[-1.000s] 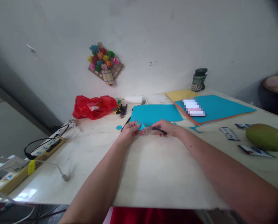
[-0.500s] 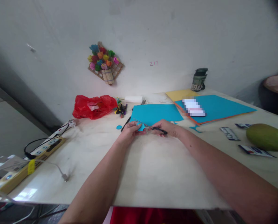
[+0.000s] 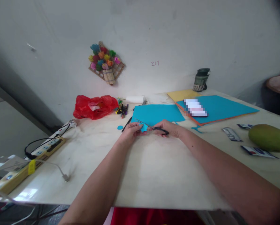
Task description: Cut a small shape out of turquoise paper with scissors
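Observation:
Between the fingers of my left hand [image 3: 131, 132] is a small blue paper piece [image 3: 143, 127]. My right hand [image 3: 168, 127] is closed on the black handles of a pair of scissors [image 3: 162, 130]. The scissor blades point left and lie at the upper edge of the paper piece; whether they touch it I cannot tell. Just beyond my hands lies a blue sheet [image 3: 157, 113] with an uneven near edge. A small blue paper disc [image 3: 119, 127] rests on the table left of my left hand, near a thin black stick-like item [image 3: 126, 124].
Behind on the left are a red plastic bag [image 3: 93, 107] and several pens [image 3: 124, 111]. To the right lie a blue sheet stack [image 3: 226, 107] with a phone [image 3: 196, 108], blue scraps [image 3: 197, 129], small packets [image 3: 231, 134] and a green mango [image 3: 268, 138]. A power strip [image 3: 46, 148] runs along the left edge.
The blue paper piece has turned slightly in my left fingers and shifted a little to the right. The scissor blades appear slightly more apart. Everything else stays where it was.

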